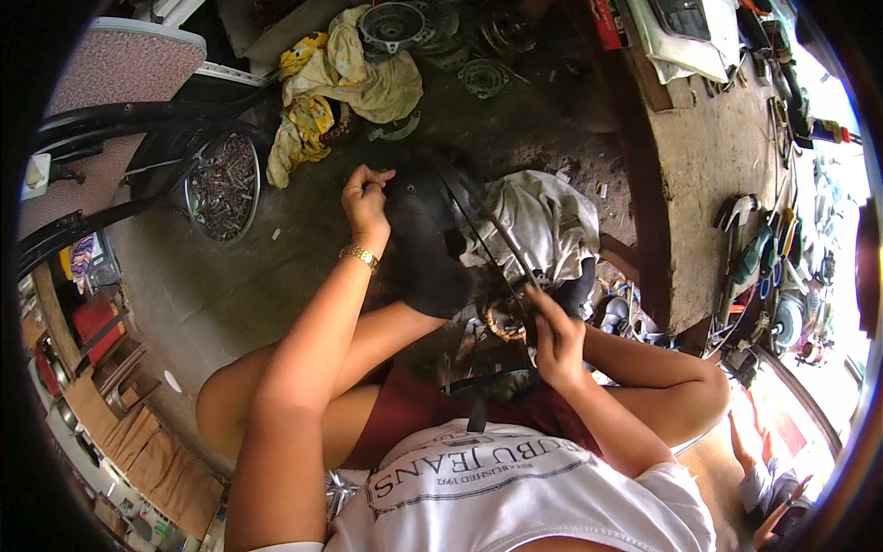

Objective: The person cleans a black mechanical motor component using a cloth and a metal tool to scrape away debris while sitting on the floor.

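My right hand grips a hacksaw, its frame and thin blade slanting up and left across a dark rounded object. That black object, apparently a smooth metal cover or housing, stands between my bent legs with a small hole near its top. Beside its upper left edge is my left hand, fingers curled and a gold-coloured watch or bracelet on the wrist. Whether those fingers pinch anything is hidden. A grey-white cloth lies just right of the saw. Where the blade meets the black object is blurred.
A round basin of bolts and small metal parts sits left. Yellowish rags and fan-like motor parts lie ahead. A thick wooden bench with a hammer and pliers stands right. Another person is at lower right.
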The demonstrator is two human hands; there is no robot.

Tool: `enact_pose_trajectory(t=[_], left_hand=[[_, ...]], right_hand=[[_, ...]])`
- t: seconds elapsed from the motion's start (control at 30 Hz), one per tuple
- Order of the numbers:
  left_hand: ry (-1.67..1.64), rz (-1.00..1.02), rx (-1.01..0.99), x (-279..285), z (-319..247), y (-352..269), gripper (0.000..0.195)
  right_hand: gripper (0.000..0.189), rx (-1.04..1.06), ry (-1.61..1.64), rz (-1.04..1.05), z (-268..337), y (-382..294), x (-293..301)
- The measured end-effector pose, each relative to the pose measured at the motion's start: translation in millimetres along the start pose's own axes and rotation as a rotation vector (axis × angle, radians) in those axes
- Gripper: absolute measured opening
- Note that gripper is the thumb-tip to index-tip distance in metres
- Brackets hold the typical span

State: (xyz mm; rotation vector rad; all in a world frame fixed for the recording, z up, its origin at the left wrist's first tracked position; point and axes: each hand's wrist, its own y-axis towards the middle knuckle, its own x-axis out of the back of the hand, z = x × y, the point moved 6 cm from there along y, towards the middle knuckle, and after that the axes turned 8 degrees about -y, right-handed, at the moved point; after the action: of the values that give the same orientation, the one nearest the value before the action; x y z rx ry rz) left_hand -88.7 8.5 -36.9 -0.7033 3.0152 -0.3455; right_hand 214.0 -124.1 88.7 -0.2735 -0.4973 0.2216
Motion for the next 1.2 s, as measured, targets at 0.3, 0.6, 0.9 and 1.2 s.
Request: enact_pose_trajectory(t=[0.3,0.6,0.9,1.2], left_hand=[[-0.032,0.035,-0.022,2,18,30,0.015],[0.573,-0.049,0.468,3,-8,7,0.039],[0.499,0.067,0.467,-8,-4,-21,0.062],[0.553,-0.014,0.294,-22,-9,-34,0.056]], right_hand=[[0.04,0.29,0.124,-0.253,19,131,-23],[0.039,0.112,0.191,-0.419,-17,-9,56],[0.04,0.127,0.049,-0.459,7,-44,46],[0.036,0.201,0.107,-0.438,0,-30,11]])
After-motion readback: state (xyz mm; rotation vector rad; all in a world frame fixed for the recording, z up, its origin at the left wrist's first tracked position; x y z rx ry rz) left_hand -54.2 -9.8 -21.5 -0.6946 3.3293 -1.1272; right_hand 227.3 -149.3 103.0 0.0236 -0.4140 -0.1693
